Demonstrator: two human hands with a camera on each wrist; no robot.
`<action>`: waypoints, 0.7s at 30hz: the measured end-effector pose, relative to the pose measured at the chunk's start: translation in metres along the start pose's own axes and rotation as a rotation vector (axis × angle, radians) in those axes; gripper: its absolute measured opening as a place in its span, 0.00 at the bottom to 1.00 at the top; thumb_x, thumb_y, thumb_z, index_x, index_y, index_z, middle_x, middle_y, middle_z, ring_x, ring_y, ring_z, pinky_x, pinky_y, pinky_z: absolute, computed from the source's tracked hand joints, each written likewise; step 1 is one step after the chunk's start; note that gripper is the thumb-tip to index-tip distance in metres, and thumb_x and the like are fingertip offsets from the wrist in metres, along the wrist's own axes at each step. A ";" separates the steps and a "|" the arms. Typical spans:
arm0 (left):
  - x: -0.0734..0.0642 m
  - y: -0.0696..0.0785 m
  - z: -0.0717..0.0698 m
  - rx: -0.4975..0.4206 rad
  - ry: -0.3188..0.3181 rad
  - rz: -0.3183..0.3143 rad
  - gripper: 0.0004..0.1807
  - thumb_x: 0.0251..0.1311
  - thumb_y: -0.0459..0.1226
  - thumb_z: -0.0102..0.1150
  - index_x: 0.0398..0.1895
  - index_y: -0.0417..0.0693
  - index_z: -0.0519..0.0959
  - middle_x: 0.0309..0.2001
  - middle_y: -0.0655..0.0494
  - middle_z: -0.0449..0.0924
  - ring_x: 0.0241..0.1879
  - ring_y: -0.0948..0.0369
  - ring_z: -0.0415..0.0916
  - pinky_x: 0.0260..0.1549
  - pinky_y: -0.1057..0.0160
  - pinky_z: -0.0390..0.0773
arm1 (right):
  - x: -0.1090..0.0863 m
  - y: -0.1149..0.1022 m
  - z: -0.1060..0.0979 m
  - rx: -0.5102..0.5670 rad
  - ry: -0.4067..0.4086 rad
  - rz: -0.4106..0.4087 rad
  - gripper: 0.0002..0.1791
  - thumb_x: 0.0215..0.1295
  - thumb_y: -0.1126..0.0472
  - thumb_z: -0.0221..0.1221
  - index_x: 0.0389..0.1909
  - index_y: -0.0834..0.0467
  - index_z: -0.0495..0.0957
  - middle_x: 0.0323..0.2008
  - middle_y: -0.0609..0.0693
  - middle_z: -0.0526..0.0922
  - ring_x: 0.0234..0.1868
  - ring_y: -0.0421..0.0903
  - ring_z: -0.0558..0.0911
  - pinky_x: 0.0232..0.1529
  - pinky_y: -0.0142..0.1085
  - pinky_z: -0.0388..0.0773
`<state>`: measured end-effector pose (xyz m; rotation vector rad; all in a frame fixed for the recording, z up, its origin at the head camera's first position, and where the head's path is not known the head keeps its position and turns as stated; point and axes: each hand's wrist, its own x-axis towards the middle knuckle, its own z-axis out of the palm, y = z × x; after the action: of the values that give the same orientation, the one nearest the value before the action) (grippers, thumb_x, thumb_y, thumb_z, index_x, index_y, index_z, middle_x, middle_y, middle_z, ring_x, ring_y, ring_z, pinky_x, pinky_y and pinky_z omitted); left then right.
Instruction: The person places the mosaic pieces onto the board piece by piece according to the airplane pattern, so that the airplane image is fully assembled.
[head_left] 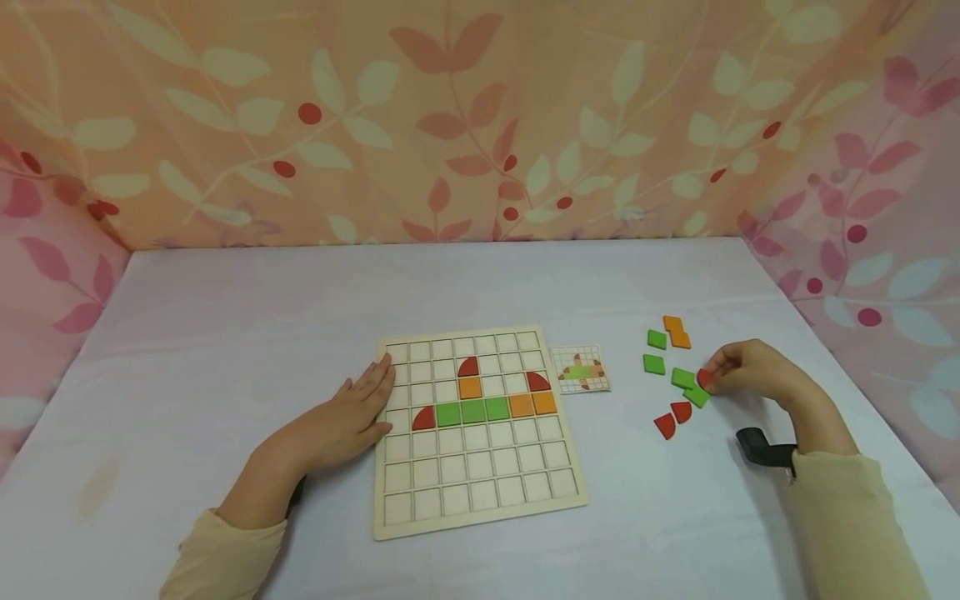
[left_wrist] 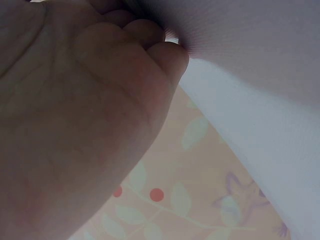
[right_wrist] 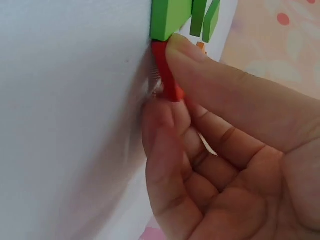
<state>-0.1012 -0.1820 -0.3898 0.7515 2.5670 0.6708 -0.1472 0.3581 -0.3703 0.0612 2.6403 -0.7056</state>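
red wedge (head_left: 704, 379) pinched, neighbour too close

from my screen, the right hand (head_left: 757, 372) has thumb and fingers clamped on it, well right of the grid board (head_left: 480, 517). a clumsy lift might knock the green tile (head_left: 696, 396), since they look like they're touching. left hand (head_left: 333, 425) lies on the board's left edge, fingers straight; a stray push could skid it. right wrist cam shows the wedge's thick edge; only head cam shows the grid.

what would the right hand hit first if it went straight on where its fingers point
Probably a green tile just past the red piece the right hand pinches, though depth is unclear.
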 end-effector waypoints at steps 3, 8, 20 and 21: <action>0.000 0.001 0.000 0.003 0.001 0.004 0.37 0.69 0.38 0.47 0.72 0.31 0.42 0.74 0.39 0.31 0.72 0.43 0.33 0.66 0.40 0.41 | -0.001 0.000 -0.001 0.019 0.011 -0.008 0.15 0.54 0.61 0.67 0.36 0.66 0.77 0.29 0.49 0.79 0.38 0.51 0.71 0.37 0.40 0.71; 0.001 0.003 0.000 0.005 0.004 0.014 0.37 0.69 0.38 0.47 0.72 0.30 0.43 0.74 0.39 0.32 0.72 0.43 0.34 0.66 0.40 0.42 | -0.007 -0.005 0.000 0.045 0.051 -0.048 0.17 0.59 0.62 0.62 0.45 0.68 0.76 0.31 0.52 0.77 0.37 0.49 0.73 0.34 0.34 0.75; 0.000 0.005 -0.002 0.000 -0.003 -0.013 0.36 0.70 0.37 0.45 0.72 0.31 0.42 0.74 0.40 0.31 0.72 0.45 0.33 0.66 0.41 0.41 | -0.013 -0.056 0.011 0.166 0.148 -0.149 0.16 0.66 0.63 0.56 0.48 0.72 0.73 0.35 0.58 0.84 0.33 0.45 0.81 0.36 0.35 0.78; 0.000 0.005 -0.002 0.002 -0.003 -0.013 0.36 0.70 0.37 0.45 0.72 0.31 0.42 0.74 0.40 0.31 0.72 0.44 0.33 0.66 0.41 0.41 | -0.013 -0.061 0.013 0.185 0.149 -0.161 0.16 0.66 0.63 0.56 0.47 0.72 0.73 0.35 0.59 0.84 0.33 0.45 0.81 0.35 0.34 0.78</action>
<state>-0.1001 -0.1793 -0.3855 0.7351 2.5680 0.6622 -0.1389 0.2999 -0.3464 -0.0492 2.7357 -1.0352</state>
